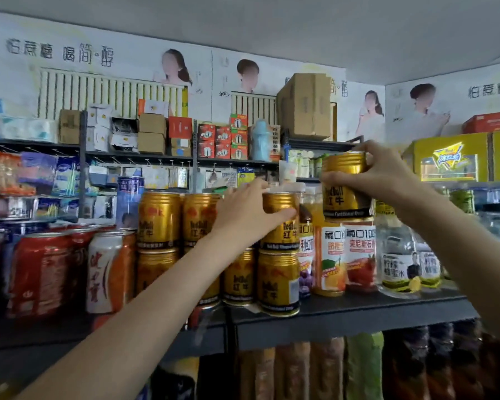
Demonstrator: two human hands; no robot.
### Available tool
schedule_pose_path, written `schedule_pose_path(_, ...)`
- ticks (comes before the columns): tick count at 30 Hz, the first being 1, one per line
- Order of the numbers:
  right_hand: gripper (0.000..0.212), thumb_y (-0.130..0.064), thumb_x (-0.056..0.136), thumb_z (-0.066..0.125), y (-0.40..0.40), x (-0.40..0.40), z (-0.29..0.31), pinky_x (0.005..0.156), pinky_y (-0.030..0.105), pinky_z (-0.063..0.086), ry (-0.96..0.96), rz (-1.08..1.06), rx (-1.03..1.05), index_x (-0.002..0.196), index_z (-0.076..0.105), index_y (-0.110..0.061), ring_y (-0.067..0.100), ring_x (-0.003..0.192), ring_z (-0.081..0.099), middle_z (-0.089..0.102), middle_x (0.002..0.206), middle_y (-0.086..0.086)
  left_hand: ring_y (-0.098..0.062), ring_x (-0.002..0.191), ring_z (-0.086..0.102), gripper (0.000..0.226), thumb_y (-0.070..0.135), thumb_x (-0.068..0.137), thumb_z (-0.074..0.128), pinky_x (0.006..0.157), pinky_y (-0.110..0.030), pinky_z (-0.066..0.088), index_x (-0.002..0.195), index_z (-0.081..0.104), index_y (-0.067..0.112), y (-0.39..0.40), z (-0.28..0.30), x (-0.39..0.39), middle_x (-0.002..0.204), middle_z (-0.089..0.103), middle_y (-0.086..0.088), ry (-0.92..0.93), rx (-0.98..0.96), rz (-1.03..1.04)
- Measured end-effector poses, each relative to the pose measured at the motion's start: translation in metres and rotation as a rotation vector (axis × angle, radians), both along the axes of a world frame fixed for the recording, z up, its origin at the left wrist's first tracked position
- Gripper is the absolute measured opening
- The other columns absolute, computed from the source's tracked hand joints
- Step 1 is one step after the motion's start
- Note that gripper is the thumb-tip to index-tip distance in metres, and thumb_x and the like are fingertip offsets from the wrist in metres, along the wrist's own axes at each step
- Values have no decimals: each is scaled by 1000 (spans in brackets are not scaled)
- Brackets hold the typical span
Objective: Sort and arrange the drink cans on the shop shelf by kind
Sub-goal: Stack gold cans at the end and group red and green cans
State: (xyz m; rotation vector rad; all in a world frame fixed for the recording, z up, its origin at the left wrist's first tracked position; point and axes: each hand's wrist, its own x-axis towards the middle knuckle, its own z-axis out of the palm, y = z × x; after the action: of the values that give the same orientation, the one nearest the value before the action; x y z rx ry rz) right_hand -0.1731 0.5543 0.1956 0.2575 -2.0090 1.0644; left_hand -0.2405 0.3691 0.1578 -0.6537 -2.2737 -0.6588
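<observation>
Left hand (243,215) wraps a gold can (280,223) stacked on another gold can at the shelf (344,316) front edge. Right hand (384,171) pinches a second gold can (345,186) by its top, resting on juice bottles (347,255) beside.

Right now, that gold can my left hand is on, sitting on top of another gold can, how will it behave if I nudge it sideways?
The upper gold can looks rigid metal, so it should slide, not dent. It rests only on the lower gold can, a narrow base, so it could probably tip off. Once on its side it would likely roll, being round. The left hand wrapping it should steady it.
</observation>
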Motion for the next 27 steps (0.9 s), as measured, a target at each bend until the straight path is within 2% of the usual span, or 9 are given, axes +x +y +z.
schedule_pose_path(3,62,-35,56,78,19,-7,-5,58,23,51,-57,91,16,107,47,-16,13,73,63,61,86,1,-29,132,28,76,68,77,51,107,-46,23,135,37,21,22,-1,2,138,42,-3,116,-142,239)
schedule_pose_path(6,54,-31,63,78,32,-14,-11,50,17,47,-77,144,56,105,48,-16,11,67,63,61,83,0,-28,124,36,61,62,77,57,106,-43,28,121,47,20,31,2,4,124,51,-4,127,-136,249)
schedule_pose_path(9,52,-31,63,80,37,-21,-11,53,19,47,-79,189,50,104,49,-19,9,68,64,63,83,-2,-13,99,43,43,49,76,67,84,-30,39,104,47,23,31,5,11,99,45,5,56,2,131)
schedule_pose_path(12,50,-31,63,80,37,-25,-6,56,20,50,-75,222,73,102,51,-18,8,68,64,63,82,-2,-4,83,44,40,42,74,72,65,-20,36,99,46,26,26,17,18,92,44,12,23,206,23)
schedule_pose_path(15,53,-33,64,80,35,-28,1,68,33,57,-48,244,73,106,53,-16,16,77,66,65,88,2,-9,92,49,41,34,73,74,72,-21,39,104,48,23,12,46,23,103,50,8,55,454,-94)
schedule_pose_path(17,52,-32,65,79,32,-30,5,71,31,56,-27,277,52,108,54,-15,15,79,65,64,89,1,-11,94,51,42,31,73,74,75,-23,40,104,49,20,2,64,25,107,51,5,97,542,-121)
schedule_pose_path(21,53,-35,63,80,24,-37,14,65,24,52,-7,328,23,106,55,-16,12,77,65,64,86,-2,-14,95,53,37,32,71,76,75,-24,44,95,50,21,-9,79,18,114,52,-3,94,581,-100)
schedule_pose_path(24,51,-34,65,80,17,-42,19,60,19,48,-3,349,24,107,55,-18,9,75,64,64,87,-3,-14,94,56,35,30,71,76,69,-22,44,94,51,19,-12,76,11,108,57,-1,59,606,-117)
schedule_pose_path(27,59,-40,58,79,9,-45,15,67,24,52,-51,394,26,109,55,-23,13,82,65,64,92,-2,-15,92,58,39,30,72,76,70,-27,49,100,52,17,-13,71,9,102,59,0,17,636,-149)
